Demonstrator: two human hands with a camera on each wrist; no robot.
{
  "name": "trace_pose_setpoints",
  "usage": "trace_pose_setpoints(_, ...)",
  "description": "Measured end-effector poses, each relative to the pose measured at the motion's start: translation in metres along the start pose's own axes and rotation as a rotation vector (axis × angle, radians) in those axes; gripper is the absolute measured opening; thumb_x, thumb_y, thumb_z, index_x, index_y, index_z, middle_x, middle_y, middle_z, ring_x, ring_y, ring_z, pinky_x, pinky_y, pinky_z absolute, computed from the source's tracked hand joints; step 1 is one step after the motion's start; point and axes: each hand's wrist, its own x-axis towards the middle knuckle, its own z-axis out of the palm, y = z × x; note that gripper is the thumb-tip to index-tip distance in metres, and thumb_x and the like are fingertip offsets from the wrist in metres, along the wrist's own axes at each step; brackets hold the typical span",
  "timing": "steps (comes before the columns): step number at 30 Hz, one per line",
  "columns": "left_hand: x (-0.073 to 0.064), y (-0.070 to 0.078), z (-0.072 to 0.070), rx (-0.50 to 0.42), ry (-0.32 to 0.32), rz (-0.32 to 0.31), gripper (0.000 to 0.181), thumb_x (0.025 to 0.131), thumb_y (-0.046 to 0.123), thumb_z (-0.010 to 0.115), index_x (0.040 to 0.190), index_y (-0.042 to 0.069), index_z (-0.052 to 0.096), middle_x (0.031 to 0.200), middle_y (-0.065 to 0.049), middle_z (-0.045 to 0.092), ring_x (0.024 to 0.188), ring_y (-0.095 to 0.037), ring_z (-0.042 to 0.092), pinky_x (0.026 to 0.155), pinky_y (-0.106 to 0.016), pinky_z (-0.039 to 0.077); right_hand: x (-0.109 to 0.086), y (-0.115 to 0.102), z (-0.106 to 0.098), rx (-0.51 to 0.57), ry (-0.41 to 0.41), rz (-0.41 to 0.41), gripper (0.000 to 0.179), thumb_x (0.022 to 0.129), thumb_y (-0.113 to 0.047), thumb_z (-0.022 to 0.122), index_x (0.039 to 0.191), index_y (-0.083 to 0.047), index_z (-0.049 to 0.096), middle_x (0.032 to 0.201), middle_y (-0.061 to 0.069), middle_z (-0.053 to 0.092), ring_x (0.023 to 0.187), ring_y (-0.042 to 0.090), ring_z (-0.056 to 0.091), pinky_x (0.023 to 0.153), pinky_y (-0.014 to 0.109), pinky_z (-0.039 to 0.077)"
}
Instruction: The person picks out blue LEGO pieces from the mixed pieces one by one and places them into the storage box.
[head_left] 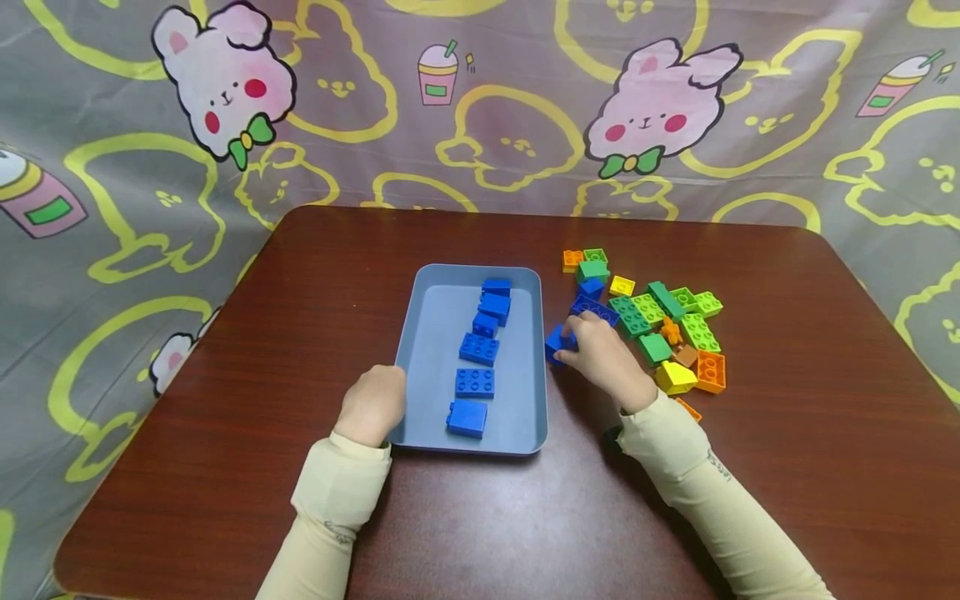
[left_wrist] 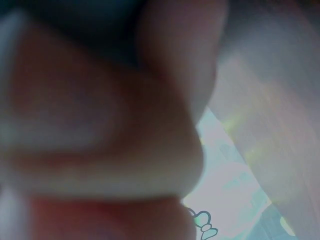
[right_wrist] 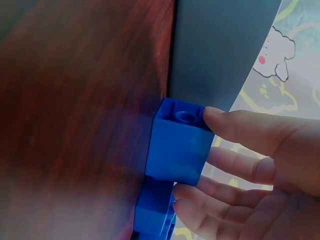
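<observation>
My left hand (head_left: 375,404), fingers curled, holds the left rim of a blue-grey tray (head_left: 427,333); the left wrist view shows those fingers (left_wrist: 100,120) close and blurred. Inside the tray, several blue toy bricks (head_left: 475,382) lie in a rough column. Just outside the tray's right wall, my right hand (head_left: 600,358) pinches a blue toy brick (right_wrist: 180,150) between thumb and fingertips, its hollow underside facing the thumb. Another blue brick (right_wrist: 152,205) is close beside it in the right wrist view. Beyond the hand lie more blue bricks (head_left: 591,288).
Right of my right hand spreads a loose pile of green bricks (head_left: 630,315), yellow bricks (head_left: 677,377) and orange bricks (head_left: 711,372). All stand on a dark brown table (head_left: 330,292). A patterned cloth (head_left: 495,125) hangs behind the table.
</observation>
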Motion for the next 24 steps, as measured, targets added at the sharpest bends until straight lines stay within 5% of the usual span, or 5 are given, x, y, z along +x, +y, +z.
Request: trace_pose_setpoints(24,0.002,-0.001,0.0,0.0,-0.016,-0.005,0.025,0.086,-0.007,0.04,0.078,-0.006,0.064,0.078,-0.022,0.061,0.066,-0.028,0.059,0.05,-0.04,0.047,-0.002,0.001,-0.013,0.014,-0.016,0.032,0.025,0.075,-0.011,0.072,0.09,0.007,0.061,0.086,0.018,0.059,0.076,0.028,0.055,0.069,0.038,0.049)
